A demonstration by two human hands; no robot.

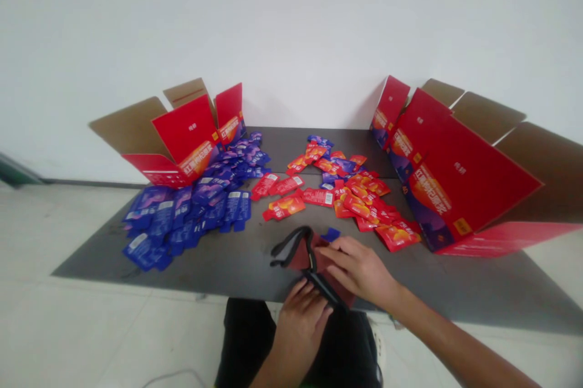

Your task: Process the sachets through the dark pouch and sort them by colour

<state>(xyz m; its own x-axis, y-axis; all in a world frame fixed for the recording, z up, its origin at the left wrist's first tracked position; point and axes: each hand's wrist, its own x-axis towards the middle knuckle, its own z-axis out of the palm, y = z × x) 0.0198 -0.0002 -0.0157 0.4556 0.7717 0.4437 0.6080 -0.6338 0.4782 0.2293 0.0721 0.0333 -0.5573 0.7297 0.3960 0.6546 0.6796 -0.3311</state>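
Note:
Near the table's front edge is a folded item (334,282) with reddish-brown panels and a thick black rim; its upper left part curls up in a loop, and its exact kind is unclear. My left hand (303,315) is closed on its lower black edge from below. My right hand (364,269) lies over its right side, fingers bent against the reddish-brown panel. The right thumb is hidden. Just beyond the right hand, a blue sachet (331,234) is partly visible.
Many blue sachets (182,215) are heaped at the left, and red-orange sachets (364,200) lie at the middle and right. Open red cartons stand on both sides, one at the left (191,133) and several at the right (450,181). A white wall rises behind the grey table (246,282).

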